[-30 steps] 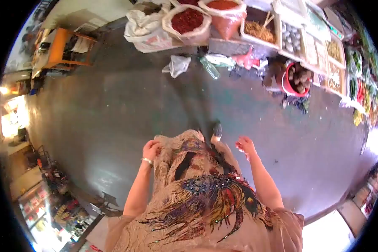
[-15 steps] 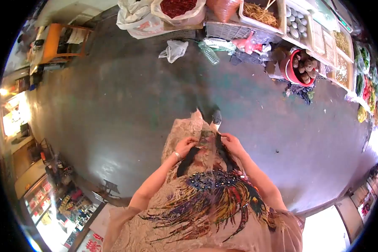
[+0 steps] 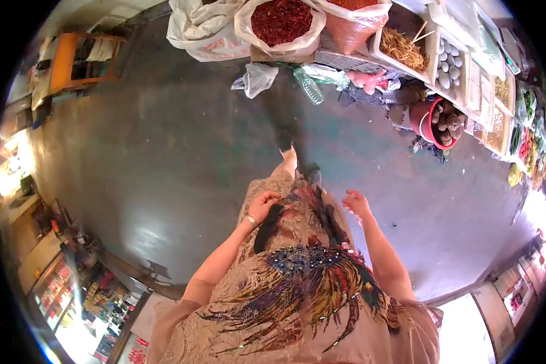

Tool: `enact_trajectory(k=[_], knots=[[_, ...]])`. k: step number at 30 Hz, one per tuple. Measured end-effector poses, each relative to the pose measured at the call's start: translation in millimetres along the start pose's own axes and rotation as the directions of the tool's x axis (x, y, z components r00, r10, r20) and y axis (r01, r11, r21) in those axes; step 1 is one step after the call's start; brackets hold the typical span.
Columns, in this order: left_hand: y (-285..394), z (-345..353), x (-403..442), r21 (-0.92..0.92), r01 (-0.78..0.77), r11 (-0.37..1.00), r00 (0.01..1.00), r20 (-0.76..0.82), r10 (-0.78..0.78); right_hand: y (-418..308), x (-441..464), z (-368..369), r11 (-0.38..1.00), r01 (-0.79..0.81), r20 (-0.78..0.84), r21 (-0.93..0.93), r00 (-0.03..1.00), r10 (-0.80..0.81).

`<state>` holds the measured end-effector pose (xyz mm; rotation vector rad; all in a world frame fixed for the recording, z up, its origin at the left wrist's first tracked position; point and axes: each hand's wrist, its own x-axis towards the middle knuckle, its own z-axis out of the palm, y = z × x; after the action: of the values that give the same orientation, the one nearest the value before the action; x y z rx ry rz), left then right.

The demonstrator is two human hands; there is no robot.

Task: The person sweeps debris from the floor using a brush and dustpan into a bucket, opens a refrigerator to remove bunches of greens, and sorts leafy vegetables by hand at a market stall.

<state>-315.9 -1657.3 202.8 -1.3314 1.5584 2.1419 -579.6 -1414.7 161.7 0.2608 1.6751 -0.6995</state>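
My left hand (image 3: 264, 205), with a bracelet (image 3: 252, 221) at the wrist, is beside the left of the patterned garment (image 3: 300, 212). Its fingers are curled together near a black band (image 3: 269, 226) on the garment; whether they grip anything is hidden. Clear of the cloth on the other side, my right hand (image 3: 357, 204) is raised with fingers loosely bent and apart, nothing visible in it. Beaded, feather-like decoration (image 3: 315, 267) covers the garment's front. One foot (image 3: 289, 159) is stretched forward on the grey floor.
Sacks of dried red goods (image 3: 288, 23), a crate of eggs (image 3: 449, 64) and a red bucket of brown roundish produce (image 3: 428, 118) line the far side. A plastic bottle (image 3: 309, 86) and a white bag (image 3: 259, 80) lie on the floor (image 3: 164, 145). An orange wooden stand (image 3: 65, 62) is at left.
My right hand has come away from the garment, rightward, and its fingers have loosened. My left hand has shifted slightly left. A bare foot has swung forward; the goods ahead appear nearer.
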Motion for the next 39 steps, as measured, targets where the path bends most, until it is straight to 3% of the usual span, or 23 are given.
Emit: enact_trajectory(k=[1, 3, 4, 7, 9, 11, 12, 14, 18, 21, 23, 24, 27, 28, 29, 31, 33, 35, 37, 38, 39], knots=[[3, -10, 2, 0.005, 0.007, 1.0, 1.0, 0.006, -0.007, -8, 4, 3, 0.999, -0.009, -0.031, 0.05, 0.999, 0.011], [10, -23, 12, -0.052, -0.138, 0.989, 0.989, 0.047, 0.14, -21, 10, 8, 0.995, -0.017, -0.066, 0.098, 0.998, 0.024], [10, -21, 14, 0.217, -0.203, 0.955, 0.977, -0.017, 0.212, -26, 11, 13, 0.991, 0.032, -0.061, 0.131, 0.998, -0.024], [14, -29, 23, 0.26, -0.079, 0.962, 0.996, -0.014, 0.086, -32, 18, 26, 0.986, 0.105, -0.032, 0.127, 0.994, -0.102], [15, -28, 33, 0.32, -0.108, 0.941, 0.994, 0.002, 0.113, -27, 31, 27, 0.987, 0.133, -0.003, 0.088, 0.991, -0.134], [18, -26, 39, -0.13, -0.147, 0.981, 0.989, -0.019, 0.146, -7, 58, 24, 0.964, 0.264, -0.09, -0.025, 0.96, -0.265], [22, -24, 41, -0.132, -0.151, 0.98, 0.989, -0.023, 0.149, -5, 62, 17, 0.963, 0.268, -0.088, -0.029, 0.959, -0.269], [41, -21, 41, 0.08, -0.024, 0.996, 0.998, -0.052, 0.028, -17, 61, 6, 0.961, 0.261, -0.117, -0.092, 0.955, -0.271], [41, -10, 48, -0.013, 0.014, 1.0, 0.997, -0.076, -0.015, -30, 60, -18, 0.991, 0.13, -0.116, -0.029, 0.984, -0.133], [16, 10, 58, -0.081, -0.078, 0.994, 0.995, -0.061, 0.073, -53, 51, -41, 0.976, 0.126, -0.185, -0.179, 0.97, -0.159], [20, 32, 59, -0.12, -0.096, 0.988, 0.994, -0.071, 0.088, -63, 57, -58, 0.982, 0.033, -0.164, -0.185, 0.984, -0.064], [21, 44, 60, -0.02, -0.041, 0.999, 0.996, -0.079, 0.039, -67, 63, -65, 0.979, 0.03, -0.152, -0.203, 0.986, -0.062], [24, 87, 68, -0.08, 0.014, 0.997, 0.996, -0.084, -0.021, -80, 95, -87, 0.978, 0.061, -0.081, -0.198, 0.994, -0.079], [24, 104, 74, -0.077, 0.122, 0.99, 0.991, -0.05, -0.126, -87, 100, -94, 0.973, 0.076, -0.068, -0.216, 0.993, -0.093], [-1, 122, 86, -0.054, 0.175, 0.983, 0.985, 0.014, -0.175, -91, 103, -99, 0.97, 0.084, -0.06, -0.228, 0.993, -0.1], [-50, 173, 109, -0.049, 0.176, 0.983, 0.984, -0.004, -0.176, -97, 128, -119, 0.969, 0.08, -0.023, -0.234, 0.996, -0.088], [-13, 208, 124, 0.013, 0.143, 0.99, 0.985, -0.097, -0.141, -92, 160, -138, 0.87, 0.222, 0.033, -0.44, 0.972, -0.231], [8, 226, 143, 0.045, 0.121, 0.992, 0.986, -0.124, -0.114, -97, 181, -150, 0.809, 0.22, 0.043, -0.545, 0.971, -0.235], [24, 231, 162, -0.189, 0.309, 0.932, 0.942, -0.076, -0.328, -104, 214, -154, 0.735, 0.231, 0.056, -0.638, 0.965, -0.255], [2, 239, 174, -0.195, 0.206, 0.959, 0.96, -0.148, -0.236, -105, 231, -155, 0.683, 0.256, 0.059, -0.684, 0.953, -0.298], [-10, 240, 184, -0.202, 0.206, 0.957, 0.96, -0.15, -0.238, -105, 249, -154, 0.627, 0.278, 0.064, -0.728, 0.937, -0.343]])
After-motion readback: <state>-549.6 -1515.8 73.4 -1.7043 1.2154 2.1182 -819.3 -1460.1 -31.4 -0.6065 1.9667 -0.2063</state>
